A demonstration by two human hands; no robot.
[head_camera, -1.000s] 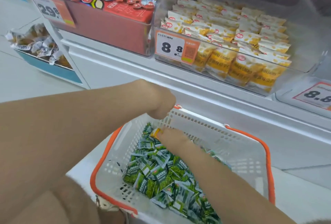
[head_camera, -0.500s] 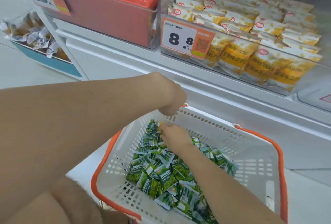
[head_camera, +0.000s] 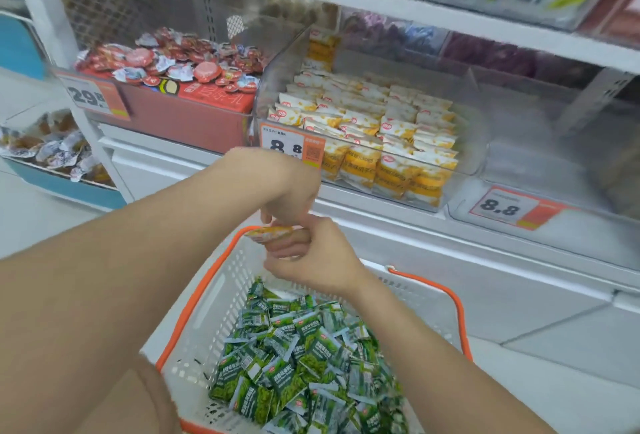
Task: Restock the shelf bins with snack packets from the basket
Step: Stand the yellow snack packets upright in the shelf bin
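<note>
- Yellow packet (head_camera: 272, 233) is pinched in the right hand (head_camera: 311, 257), just above the far rim of the basket (head_camera: 214, 309). Its long axis runs roughly side to side, with the free end poking out to the left of the fingers.
- The left hand (head_camera: 291, 201) hangs directly over it with fingers curled downward, touching the right hand. From here I cannot tell whether it grips the packet, the basket's handle or nothing.
- The move to come looks to turn on this: the clear bin (head_camera: 474, 121) holding the matching yellow packets (head_camera: 381, 121) lies up, beyond and to the right of both hands, on the lowest shelf. The right hand is on that side and already has the packet, so I judge it the better placed. The left forearm crosses in front of that bin's price tag (head_camera: 294, 147).
- That bin is well stocked, with packets in tidy rows flat on top and upright along the front wall.
- The basket holds a loose heap of green packets (head_camera: 298, 357), lying every which way, and I see no other yellow one among them.
- To the left, a red bin (head_camera: 194, 121) is heaped with red-wrapped sweets (head_camera: 180, 59).
- To the right, behind a second price tag (head_camera: 509, 206), the contents are too blurred to make out.
</note>
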